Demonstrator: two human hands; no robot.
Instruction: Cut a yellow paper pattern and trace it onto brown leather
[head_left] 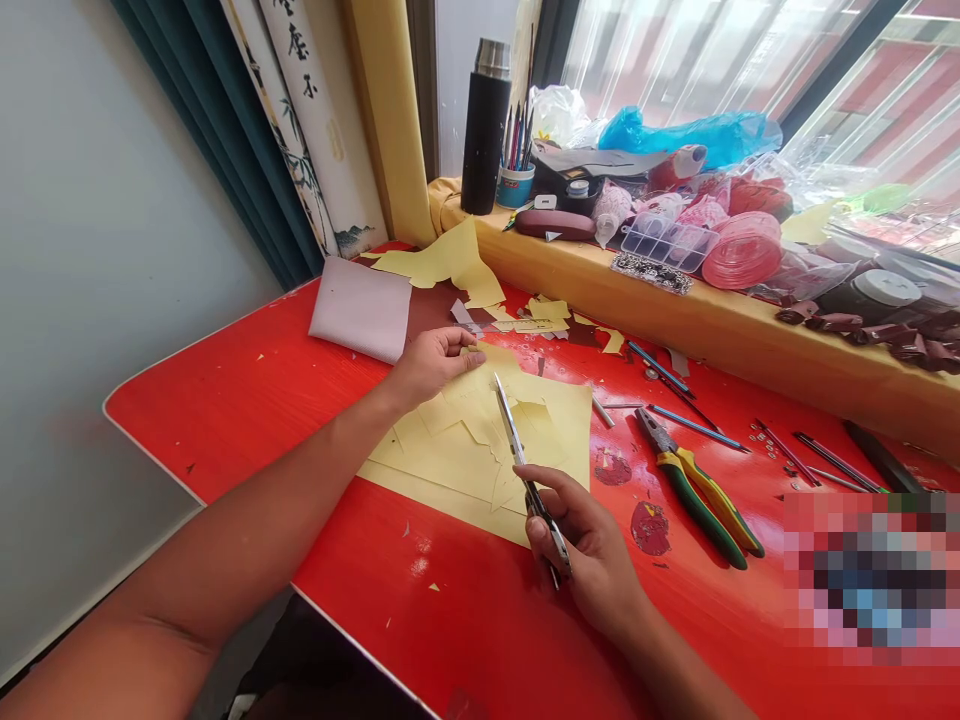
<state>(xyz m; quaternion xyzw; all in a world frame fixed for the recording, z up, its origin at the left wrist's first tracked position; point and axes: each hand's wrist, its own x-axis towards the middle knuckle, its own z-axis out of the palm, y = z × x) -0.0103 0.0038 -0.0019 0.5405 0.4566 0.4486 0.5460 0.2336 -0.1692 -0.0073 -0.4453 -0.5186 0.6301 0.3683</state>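
Observation:
My right hand (581, 540) holds a pair of scissors (514, 425) by the handles, blades pointing away from me and looking closed or nearly so. Just left of the scissor tips, my left hand (439, 362) is closed, thumb and fingers pinching the edge of a piece of yellow paper (501, 358). Beneath both hands lies a larger yellow sheet (566, 430) with several cut yellow pieces on top. Part of that stack is hidden by my left forearm and my right hand.
Pliers (697, 490) with green and yellow handles lie on the red table (465, 610), near several pencils or thin rods. A folded pale sheet (360, 305) and yellow scraps (457, 262) lie behind my left hand. A black thermos (484, 140) stands on the cluttered windowsill.

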